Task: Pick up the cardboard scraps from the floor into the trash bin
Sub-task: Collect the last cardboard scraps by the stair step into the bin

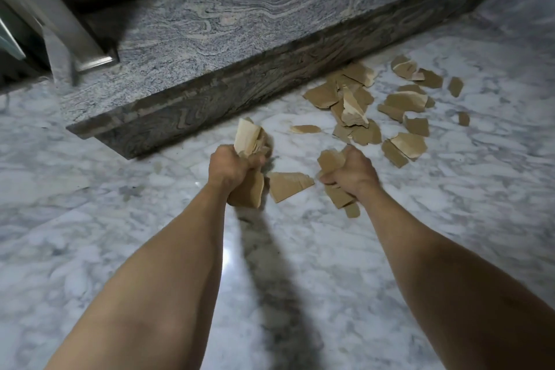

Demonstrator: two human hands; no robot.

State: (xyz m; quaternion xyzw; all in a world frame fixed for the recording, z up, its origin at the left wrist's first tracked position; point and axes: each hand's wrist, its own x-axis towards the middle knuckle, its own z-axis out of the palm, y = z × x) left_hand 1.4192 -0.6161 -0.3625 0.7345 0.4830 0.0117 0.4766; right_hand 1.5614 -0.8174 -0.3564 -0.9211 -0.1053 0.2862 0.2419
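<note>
I have my left hand (pixel 229 167) fisted around a thick wad of cardboard scraps (pixel 249 141) and my right hand (pixel 350 173) gripping a looser bunch (pixel 333 177), whose lower pieces could slip as I carry. One scrap (pixel 288 185) lies between my hands, and, I think, about twenty more (pixel 387 99) by the granite step (pixel 210 39); no trash bin is visible, so I risk shedding bits while hunting for it.

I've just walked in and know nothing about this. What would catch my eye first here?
Two bare forearms reach forward, the left hand and right hand each gripping a bunch of torn cardboard scraps. Beyond the right hand, a scatter of brown scraps lies on the white marble floor, at the foot of a swirly grey stone step. No trash bin shows.
</note>
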